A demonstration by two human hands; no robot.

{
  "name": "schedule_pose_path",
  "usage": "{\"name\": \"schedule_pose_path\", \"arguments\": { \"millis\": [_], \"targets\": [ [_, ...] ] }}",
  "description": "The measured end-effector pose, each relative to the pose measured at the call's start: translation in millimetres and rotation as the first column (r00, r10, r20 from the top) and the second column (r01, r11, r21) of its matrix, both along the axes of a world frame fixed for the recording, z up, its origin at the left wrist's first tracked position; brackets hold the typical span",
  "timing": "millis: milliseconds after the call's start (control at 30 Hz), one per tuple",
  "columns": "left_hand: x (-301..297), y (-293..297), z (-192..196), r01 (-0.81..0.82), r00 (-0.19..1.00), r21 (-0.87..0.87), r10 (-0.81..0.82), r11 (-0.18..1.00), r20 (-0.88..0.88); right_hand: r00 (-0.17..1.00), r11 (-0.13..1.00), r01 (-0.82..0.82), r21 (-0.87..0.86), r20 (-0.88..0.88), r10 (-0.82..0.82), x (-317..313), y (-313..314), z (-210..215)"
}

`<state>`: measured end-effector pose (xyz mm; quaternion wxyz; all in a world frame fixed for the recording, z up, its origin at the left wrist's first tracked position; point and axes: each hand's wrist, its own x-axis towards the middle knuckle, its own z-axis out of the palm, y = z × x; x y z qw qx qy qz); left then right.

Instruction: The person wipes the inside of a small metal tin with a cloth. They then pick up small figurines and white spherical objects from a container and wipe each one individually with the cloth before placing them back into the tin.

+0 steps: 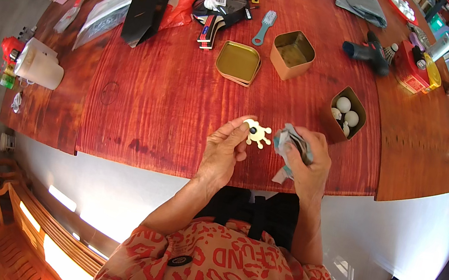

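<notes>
Near the table's front edge, my left hand (220,152) pinches a small pale yellow figure (260,134) with knobbed limbs and a dark round spot. My right hand (315,166) is closed round a crumpled grey cloth (289,141), held just to the right of the figure and apart from it. Beyond my right hand stands an open tin (330,126) with several white balls (344,105) inside. Farther off are another open square tin (290,71) and, to its left, a shallow gold-coloured lid (239,62).
A brush (264,28) and table tennis bats (213,25) lie farther back, with a black paper bag (146,2) to their left. A cordless drill (372,53) and red box (411,69) stand right. A pale jug (41,65) sits far left; a wooden bench (37,227) is below.
</notes>
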<state>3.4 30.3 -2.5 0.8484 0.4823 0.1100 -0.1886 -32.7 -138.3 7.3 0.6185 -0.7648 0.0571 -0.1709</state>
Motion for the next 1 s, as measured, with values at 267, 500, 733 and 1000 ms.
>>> {"name": "schedule_pose_path", "arguments": {
  "millis": [267, 500, 733, 1000],
  "targets": [
    [-5.1, -6.2, 5.1, 0.025, 0.999, -0.272, -0.015, 0.962, 0.040, 0.948, 0.945, -0.022, -0.327, 0.294, 0.123, 10.5, 25.4, -9.8],
    [-6.7, -2.5, -8.0, 0.055, 0.991, -0.197, -0.029, 0.979, 0.134, 0.911, 0.839, 0.079, -0.538, 0.381, 0.158, 5.5, 27.0, -5.6],
    [-2.5, 6.3, -16.7, 0.051, 0.996, -0.233, -0.032, 0.971, 0.084, 0.901, 0.909, -0.294, -0.297, 0.230, 0.367, -3.1, -0.7, -2.8],
    [-6.6, -1.5, -8.5, 0.007, 0.996, -0.207, 0.013, 0.978, 0.094, 0.903, 0.813, 0.136, -0.566, 0.408, 0.133, 12.1, 32.1, 4.8]
  ]
}}
